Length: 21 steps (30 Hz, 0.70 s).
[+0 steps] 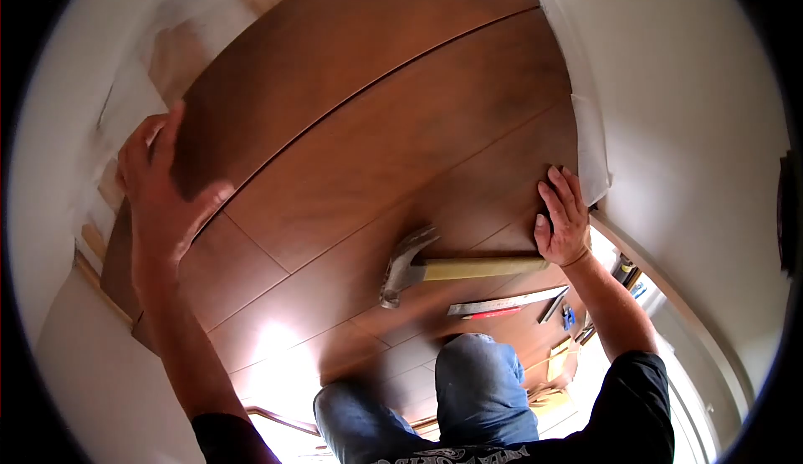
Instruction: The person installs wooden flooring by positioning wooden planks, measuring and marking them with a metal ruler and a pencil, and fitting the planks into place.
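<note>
Reddish-brown floor planks (pixel 376 171) fill the middle, with a dark gap (pixel 351 100) along the seam of the outermost plank (pixel 335 46). My left hand (pixel 159 192) is at the left end of this plank, thumb and fingers spread apart, the thumb by the seam. Whether its fingertips hook over the edge is unclear. On the right, my right hand (pixel 565 217) lies with fingers extended on the boards beside the wall, holding nothing. A claw hammer (pixel 406 271) with a yellowish handle lies on the planks, its handle end close to my right hand.
Near my knees (pixel 477 380) lie a metal ruler (pixel 493 302), a red pencil (pixel 493 312), a dark-edged bar (pixel 553 305) and a small blue object (pixel 569 317). A pale wall (pixel 686 112) with a loose translucent sheet (pixel 590 146) borders the right. Blurred patchy subfloor (pixel 180 58) shows upper left.
</note>
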Available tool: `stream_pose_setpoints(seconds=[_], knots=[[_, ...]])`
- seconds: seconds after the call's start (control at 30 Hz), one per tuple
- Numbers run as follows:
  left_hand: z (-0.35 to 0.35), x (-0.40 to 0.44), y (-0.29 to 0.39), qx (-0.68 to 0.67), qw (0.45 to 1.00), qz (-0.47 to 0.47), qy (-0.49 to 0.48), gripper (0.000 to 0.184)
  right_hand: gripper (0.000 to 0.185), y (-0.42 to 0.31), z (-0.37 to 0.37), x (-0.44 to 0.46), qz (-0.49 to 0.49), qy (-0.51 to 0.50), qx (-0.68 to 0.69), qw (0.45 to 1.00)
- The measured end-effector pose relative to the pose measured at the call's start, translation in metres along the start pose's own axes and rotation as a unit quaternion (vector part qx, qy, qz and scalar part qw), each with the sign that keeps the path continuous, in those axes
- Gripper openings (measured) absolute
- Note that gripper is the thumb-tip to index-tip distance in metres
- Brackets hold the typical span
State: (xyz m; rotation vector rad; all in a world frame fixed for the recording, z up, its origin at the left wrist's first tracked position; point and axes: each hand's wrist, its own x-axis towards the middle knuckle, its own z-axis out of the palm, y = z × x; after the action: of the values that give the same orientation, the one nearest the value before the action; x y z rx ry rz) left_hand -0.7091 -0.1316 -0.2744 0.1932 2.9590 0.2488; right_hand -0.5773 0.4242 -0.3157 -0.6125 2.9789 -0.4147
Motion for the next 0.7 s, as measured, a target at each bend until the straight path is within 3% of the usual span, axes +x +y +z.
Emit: stream_pose_setpoints(seconds=[0.03,0.13,0.27,0.33,0.37,0.4,0.47,0.57,0.6,0.63,0.7], knots=[[0.007,0.001,-0.002,-0.040,0.997,-0.064,0.033,0.080,0.046,0.000,0.000,-0.001,0.001,0.002,0.004,1.000],[0.049,0.005,-0.005,0.013,0.985,-0.121,0.123,0.068,0.045,-0.003,-0.002,0.001,0.001,0.003,0.000,1.000],[0.057,0.005,-0.004,0.022,0.978,-0.083,0.192,0.057,0.043,-0.012,-0.004,0.019,0.047,0.045,0.094,0.993],[0.056,0.005,-0.006,0.004,0.980,-0.084,0.182,0.058,0.042,-0.021,-0.011,0.072,0.063,0.070,0.144,0.985],[0.055,0.005,-0.005,-0.016,0.981,-0.086,0.171,0.058,0.039,-0.027,-0.016,0.100,0.153,0.066,0.160,0.973],[0.056,0.005,-0.004,-0.016,0.982,-0.081,0.170,0.058,0.042,-0.027,-0.010,0.128,0.214,0.124,0.276,0.929],[0.055,0.005,-0.005,-0.017,0.981,-0.082,0.172,0.059,0.047,-0.008,-0.003,0.168,0.213,0.216,0.331,0.894],[0.052,0.005,-0.002,-0.013,0.984,-0.092,0.153,0.060,0.053,-0.007,0.016,0.186,0.168,0.274,0.356,0.877],[0.050,0.005,-0.001,-0.020,0.984,-0.090,0.149,0.060,0.056,-0.012,0.016,0.185,0.155,0.263,0.269,0.914],[0.050,0.005,-0.001,-0.022,0.985,-0.087,0.150,0.060,0.056,-0.010,0.018,0.183,0.156,0.264,0.266,0.914],[0.048,0.005,0.000,-0.023,0.985,-0.097,0.140,0.060,0.057,-0.005,0.023,0.182,0.135,0.325,0.321,0.879]])
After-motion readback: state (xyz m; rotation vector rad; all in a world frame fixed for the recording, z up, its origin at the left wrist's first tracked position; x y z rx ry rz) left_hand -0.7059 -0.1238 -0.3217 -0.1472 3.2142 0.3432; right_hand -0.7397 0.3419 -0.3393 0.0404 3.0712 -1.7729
